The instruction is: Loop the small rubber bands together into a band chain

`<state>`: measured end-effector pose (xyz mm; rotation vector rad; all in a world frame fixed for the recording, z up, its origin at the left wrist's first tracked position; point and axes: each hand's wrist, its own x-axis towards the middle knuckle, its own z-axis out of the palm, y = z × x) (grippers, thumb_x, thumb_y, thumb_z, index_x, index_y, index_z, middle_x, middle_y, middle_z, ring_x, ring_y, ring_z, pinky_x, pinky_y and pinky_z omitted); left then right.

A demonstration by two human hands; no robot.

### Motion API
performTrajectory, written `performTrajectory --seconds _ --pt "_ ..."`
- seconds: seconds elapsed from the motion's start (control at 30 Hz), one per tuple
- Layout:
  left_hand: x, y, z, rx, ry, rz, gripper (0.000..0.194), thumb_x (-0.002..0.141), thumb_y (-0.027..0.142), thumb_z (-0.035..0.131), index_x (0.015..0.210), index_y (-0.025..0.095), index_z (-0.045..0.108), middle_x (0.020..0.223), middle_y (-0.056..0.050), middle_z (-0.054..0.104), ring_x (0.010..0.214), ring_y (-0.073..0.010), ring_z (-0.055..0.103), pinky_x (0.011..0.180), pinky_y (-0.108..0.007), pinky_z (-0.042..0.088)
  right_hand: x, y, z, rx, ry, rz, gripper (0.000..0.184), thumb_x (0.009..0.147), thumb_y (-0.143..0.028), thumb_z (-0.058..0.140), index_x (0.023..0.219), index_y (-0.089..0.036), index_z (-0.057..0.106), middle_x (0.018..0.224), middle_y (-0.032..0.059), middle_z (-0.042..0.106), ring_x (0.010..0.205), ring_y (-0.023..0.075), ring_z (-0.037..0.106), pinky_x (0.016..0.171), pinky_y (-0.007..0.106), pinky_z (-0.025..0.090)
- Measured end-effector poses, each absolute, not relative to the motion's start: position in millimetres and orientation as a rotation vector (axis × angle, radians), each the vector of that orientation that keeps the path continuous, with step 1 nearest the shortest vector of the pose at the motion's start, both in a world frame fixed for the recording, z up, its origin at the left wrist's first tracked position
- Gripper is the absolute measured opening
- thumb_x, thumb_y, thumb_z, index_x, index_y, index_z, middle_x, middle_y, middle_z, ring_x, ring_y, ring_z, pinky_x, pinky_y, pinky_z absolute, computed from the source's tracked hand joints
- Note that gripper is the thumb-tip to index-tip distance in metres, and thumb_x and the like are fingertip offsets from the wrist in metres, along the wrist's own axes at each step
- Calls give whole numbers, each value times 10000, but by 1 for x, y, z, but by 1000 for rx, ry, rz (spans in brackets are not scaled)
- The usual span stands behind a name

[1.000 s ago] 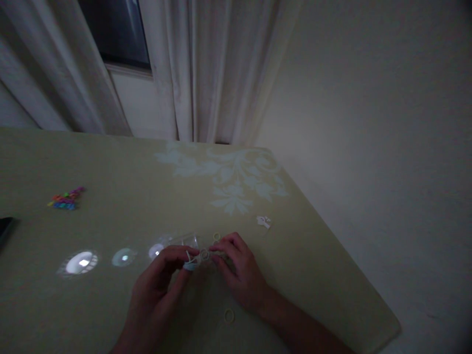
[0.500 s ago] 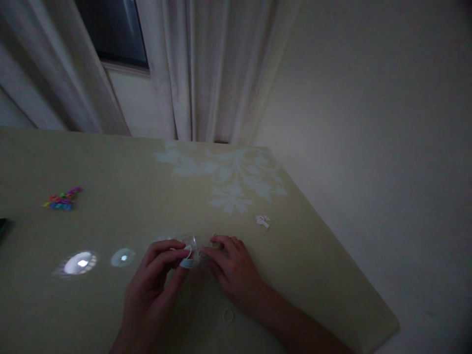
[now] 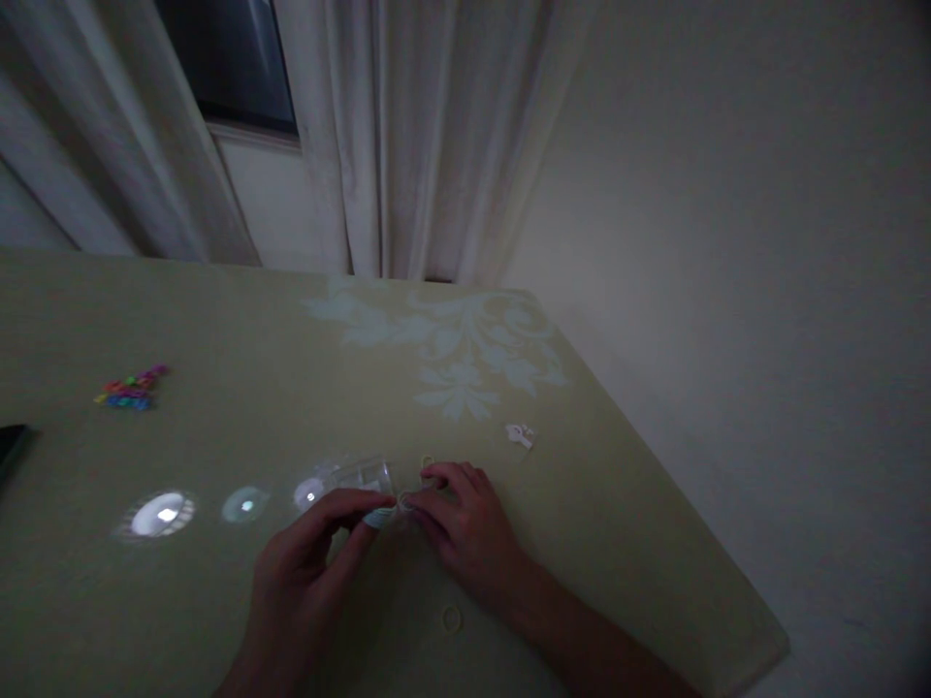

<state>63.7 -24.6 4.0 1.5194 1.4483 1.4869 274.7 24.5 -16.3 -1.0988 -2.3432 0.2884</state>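
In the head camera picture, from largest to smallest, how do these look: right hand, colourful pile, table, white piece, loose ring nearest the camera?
1. Table
2. Right hand
3. Colourful pile
White piece and loose ring: too close to rank.

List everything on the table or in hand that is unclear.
All in the head view:
- Pale loops: blurred, partly covered by the left hand and right hand.
- Clear box: near part behind the left hand.
- Dark object: cut off by left edge.
- Colorful pieces: too small to count.
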Motion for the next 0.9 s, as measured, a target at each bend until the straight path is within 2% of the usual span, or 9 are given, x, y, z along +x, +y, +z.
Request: performTrajectory --seconds 0.17,0.5,0.9 --pt "65 -23 13 1546 1475 1444 199 858 214 702 956 330 830 916 55 851 780 -121 793 720 -147 608 276 25 -16 -1094 -2332 315 167 969 -229 759 1130 -268 779 1242 77 695 1049 244 634 942 412 524" --pt "65 -23 13 1581 1461 1423 219 867 220 690 967 339 844 940 58 863 819 -137 821 748 -158 624 277 24 -13 -1026 -2279 338 135 995 -224 720 1115 -248 777 1200 83 697 994 222 636 929 395 543" --pt "61 -24 8 1607 1338 1482 242 861 167 714 973 329 854 954 16 856 871 -173 816 777 -225 653 278 20 -9 -1011 -2109 536 86 994 -248 732 1042 -249 802 1145 82 706 1029 217 660 931 381 566"
